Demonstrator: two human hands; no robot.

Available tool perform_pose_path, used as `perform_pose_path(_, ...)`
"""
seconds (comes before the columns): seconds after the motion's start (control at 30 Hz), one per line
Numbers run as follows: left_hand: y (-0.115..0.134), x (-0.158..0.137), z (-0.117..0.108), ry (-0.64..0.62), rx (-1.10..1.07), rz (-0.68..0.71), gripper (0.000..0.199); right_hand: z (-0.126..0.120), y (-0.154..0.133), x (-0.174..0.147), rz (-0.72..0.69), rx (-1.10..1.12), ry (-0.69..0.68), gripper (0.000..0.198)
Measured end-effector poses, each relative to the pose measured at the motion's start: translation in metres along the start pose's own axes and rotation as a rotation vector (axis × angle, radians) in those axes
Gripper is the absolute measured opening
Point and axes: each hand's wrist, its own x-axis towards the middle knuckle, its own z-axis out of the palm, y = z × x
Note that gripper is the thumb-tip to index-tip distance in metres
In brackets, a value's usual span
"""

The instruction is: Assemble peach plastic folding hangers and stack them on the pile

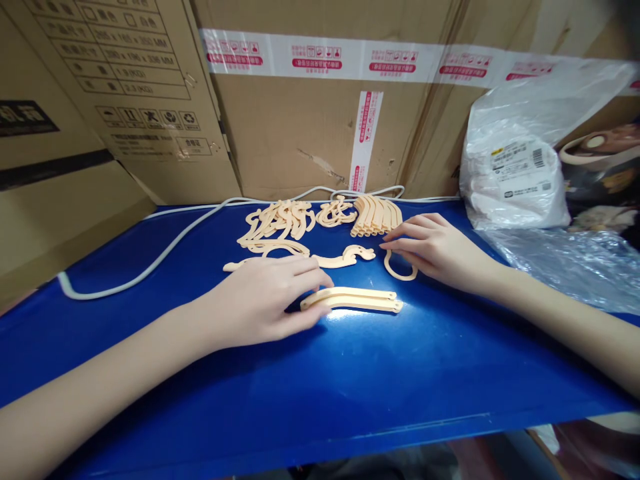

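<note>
My left hand (277,293) is closed in a pinch round one end of two cream curved plastic strips (363,300). They lie side by side over the blue tabletop, with small holes at their free ends. To the right, my right hand (433,248) has its fingers bent together over a cream plastic hook (400,275), whose upper part they hide. Between the hands lies a long cream piece with a curled end (353,255), partly behind my left hand. A neat stack of curved strips (377,215) stands just beyond my right fingertips.
A tangled pile of cream pieces (280,223) and some small hooks (336,212) lie at the back. A white cable (165,257) runs along the left and rear. Cardboard boxes (310,127) wall off the back. A plastic-wrapped package (515,167) stands back right, with clear film (565,263) before it.
</note>
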Motion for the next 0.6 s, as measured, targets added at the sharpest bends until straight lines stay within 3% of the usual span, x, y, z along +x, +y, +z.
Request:
perform_pose_path(0.2,0.0103,0.0022,-0.0023,-0.160,-0.096,-0.068,0.021,-0.0063,-0.0015,0.0022,-0.119,-0.196,-0.068,0.029)
perform_pose_path(0.6,0.0123,0.0070,0.0033,-0.150,-0.303,-0.126,0.011,-0.0111,-0.0098,0.0038,-0.250,-0.368,-0.107,0.031)
